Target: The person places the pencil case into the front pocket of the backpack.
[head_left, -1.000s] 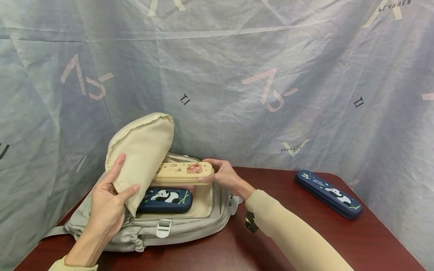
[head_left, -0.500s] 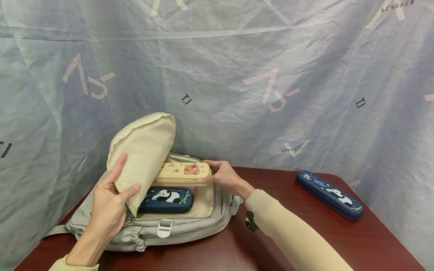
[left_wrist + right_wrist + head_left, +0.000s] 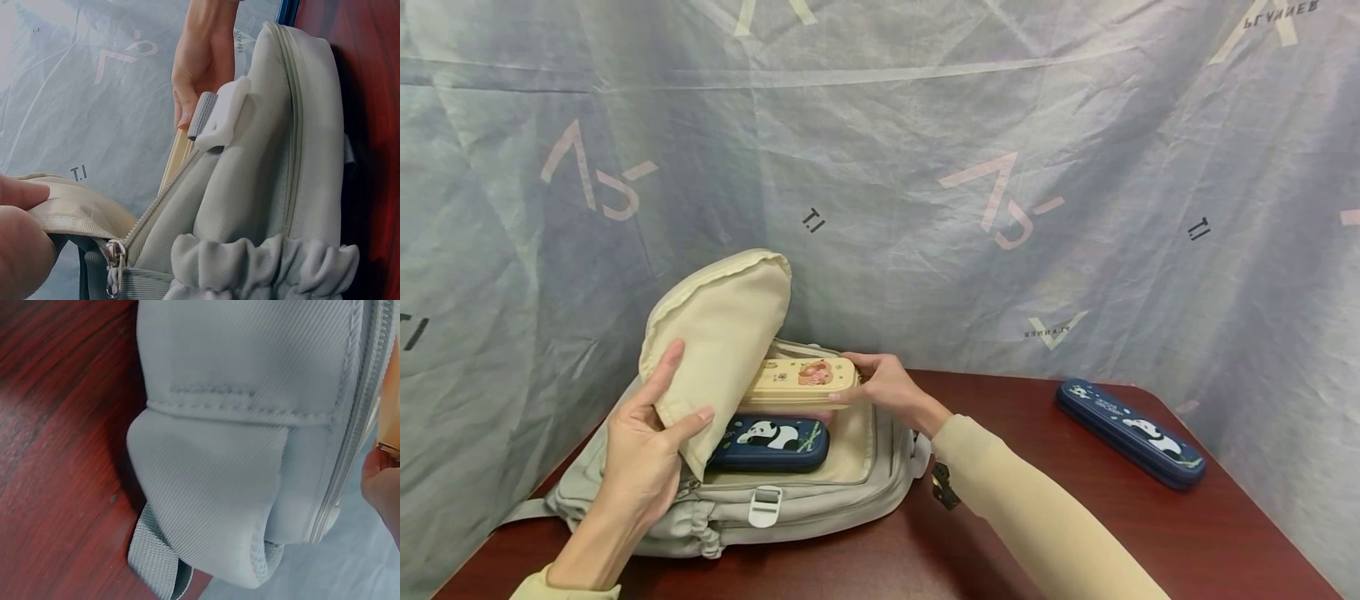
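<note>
A grey backpack (image 3: 820, 512) lies on the table with its cream-lined flap (image 3: 722, 350) raised. My left hand (image 3: 643, 458) holds the flap's edge between thumb and fingers; the left wrist view shows the thumb and a finger at that edge. My right hand (image 3: 887, 387) grips the right end of a cream pencil case (image 3: 808, 375) with a cartoon print, whose left end is hidden behind the flap. Below it in the bag lies a navy panda pencil case (image 3: 775, 443), partly covered by the flap. A bit of something pink (image 3: 820, 415) shows between the two cases.
Another navy panda pencil case (image 3: 1131, 433) lies on the right side of the dark red table (image 3: 1000, 533). A grey printed cloth (image 3: 880, 167) hangs behind and at both sides. A zipper pull (image 3: 116, 256) hangs at the bag's opening.
The cream pencil case has moved left, deeper under the flap, with my right hand following. My left hand and the flap have stayed nearly still.
</note>
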Available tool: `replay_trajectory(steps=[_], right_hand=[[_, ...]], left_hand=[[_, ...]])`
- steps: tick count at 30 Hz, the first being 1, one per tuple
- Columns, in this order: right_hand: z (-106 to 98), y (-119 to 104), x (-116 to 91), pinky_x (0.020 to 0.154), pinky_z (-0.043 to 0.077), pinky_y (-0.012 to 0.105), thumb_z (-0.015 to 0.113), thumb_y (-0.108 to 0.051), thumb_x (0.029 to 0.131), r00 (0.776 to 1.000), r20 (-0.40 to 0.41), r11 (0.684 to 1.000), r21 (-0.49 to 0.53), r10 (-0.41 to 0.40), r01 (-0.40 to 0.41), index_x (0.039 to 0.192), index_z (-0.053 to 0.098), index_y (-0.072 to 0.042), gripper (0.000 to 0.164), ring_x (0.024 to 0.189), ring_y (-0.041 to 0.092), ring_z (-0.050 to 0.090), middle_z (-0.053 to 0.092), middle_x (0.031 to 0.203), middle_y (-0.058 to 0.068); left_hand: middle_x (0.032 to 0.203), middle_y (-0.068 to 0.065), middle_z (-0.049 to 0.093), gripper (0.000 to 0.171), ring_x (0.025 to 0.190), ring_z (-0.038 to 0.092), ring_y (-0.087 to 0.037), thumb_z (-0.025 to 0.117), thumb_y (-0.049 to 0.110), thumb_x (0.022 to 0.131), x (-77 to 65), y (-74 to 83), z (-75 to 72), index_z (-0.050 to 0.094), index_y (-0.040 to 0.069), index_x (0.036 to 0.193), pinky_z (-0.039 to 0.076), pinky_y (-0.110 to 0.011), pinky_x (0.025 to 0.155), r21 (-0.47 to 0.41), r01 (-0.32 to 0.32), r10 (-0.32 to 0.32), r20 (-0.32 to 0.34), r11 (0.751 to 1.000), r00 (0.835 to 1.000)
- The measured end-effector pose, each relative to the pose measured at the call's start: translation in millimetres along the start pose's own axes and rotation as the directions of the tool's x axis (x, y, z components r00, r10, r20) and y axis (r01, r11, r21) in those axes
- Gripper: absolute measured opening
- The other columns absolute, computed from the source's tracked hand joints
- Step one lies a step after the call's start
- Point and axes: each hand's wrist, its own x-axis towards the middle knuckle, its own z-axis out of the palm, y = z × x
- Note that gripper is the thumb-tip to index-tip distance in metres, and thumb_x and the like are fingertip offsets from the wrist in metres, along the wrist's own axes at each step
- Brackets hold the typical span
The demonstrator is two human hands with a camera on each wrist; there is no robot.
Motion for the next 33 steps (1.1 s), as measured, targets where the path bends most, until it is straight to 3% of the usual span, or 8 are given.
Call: replay_trajectory(steps=[9, 22, 30, 33], right_hand=[[7.9, -3.0, 6.3, 0.103, 0.055, 0.033, 0.089, -0.004, 0.083, 1.000, 0.025, 1.000, 0.011, 0.008, -0.008, 0.152, 0.055, 0.000, 0.078, 0.115, 0.021, 0.069, 0.071, 0.131, 0.012], [17.7, -9.0, 17.2, 0.102, 0.054, 0.029, 0.091, -0.005, 0.081, 1.000, 0.028, 0.999, -0.033, 0.000, 0.001, 0.150, 0.057, 0.001, 0.078, 0.116, 0.018, 0.068, 0.070, 0.133, 0.012], [24.4, -4.9, 22.9, 0.105, 0.053, 0.030, 0.093, -0.008, 0.081, 0.999, 0.040, 0.999, -0.044, 0.018, -0.016, 0.151, 0.056, -0.002, 0.080, 0.118, 0.015, 0.067, 0.065, 0.143, 0.009], [26.1, -5.1, 21.8, 0.104, 0.053, 0.030, 0.093, -0.007, 0.081, 0.999, 0.044, 0.999, -0.038, 0.021, -0.020, 0.151, 0.056, -0.003, 0.080, 0.115, 0.014, 0.068, 0.068, 0.138, 0.009]], left_hand=[[0.175, -0.004, 0.018, 0.092, 0.154, 0.024, -0.024, 0.056, -0.035, 0.085, -0.4, 0.1, 2.3, 0.041, 0.013, 0.163, 0.050, -0.020, 0.103, 0.029, -0.009, 0.008, 0.006, 1.000, 1.000], [0.174, -0.005, 0.020, 0.092, 0.149, 0.033, -0.022, 0.057, -0.034, 0.085, -1.1, -0.2, 3.5, 0.043, 0.013, 0.162, 0.050, -0.020, 0.104, 0.033, 0.001, -0.001, 0.000, 0.999, 1.000], [0.174, -0.003, 0.021, 0.091, 0.154, 0.023, -0.023, 0.057, -0.035, 0.084, -1.6, 0.4, 3.2, 0.043, 0.013, 0.161, 0.048, -0.019, 0.105, 0.031, 0.006, -0.006, -0.006, 0.999, 1.000], [0.174, -0.002, 0.021, 0.091, 0.156, 0.020, -0.022, 0.056, -0.035, 0.085, -1.7, 0.0, 3.1, 0.043, 0.012, 0.161, 0.048, -0.019, 0.105, 0.028, 0.005, -0.005, -0.001, 1.000, 1.000]])
